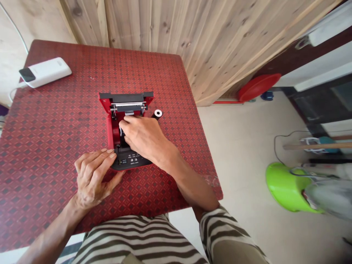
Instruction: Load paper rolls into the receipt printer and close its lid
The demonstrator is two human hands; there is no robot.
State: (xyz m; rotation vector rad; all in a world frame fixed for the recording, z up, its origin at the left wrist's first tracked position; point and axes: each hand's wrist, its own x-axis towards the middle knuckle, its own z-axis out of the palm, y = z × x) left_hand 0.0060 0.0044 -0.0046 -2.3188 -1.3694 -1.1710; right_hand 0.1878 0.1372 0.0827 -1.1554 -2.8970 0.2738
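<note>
A red printer (128, 160) with a black control panel sits open in the middle of the table, its lid raised at the far side and a metal roller bar showing. My right hand (144, 136) reaches into its open compartment, with the fingertips partly hidden. A small white shape shows by those fingers, too hidden to name. Just beyond that hand, a black-and-white roll (157, 114) lies against the printer's right side. My left hand (92, 178) rests near the front of the printer, with its fingertips at the red casing, and holds nothing.
The red patterned table (55, 146) ends at a wooden plank wall. A white power bank (45, 72) with a cable lies at its far left corner. On the floor to the right are a red round object (258, 87) and a green plastic tub (286, 187).
</note>
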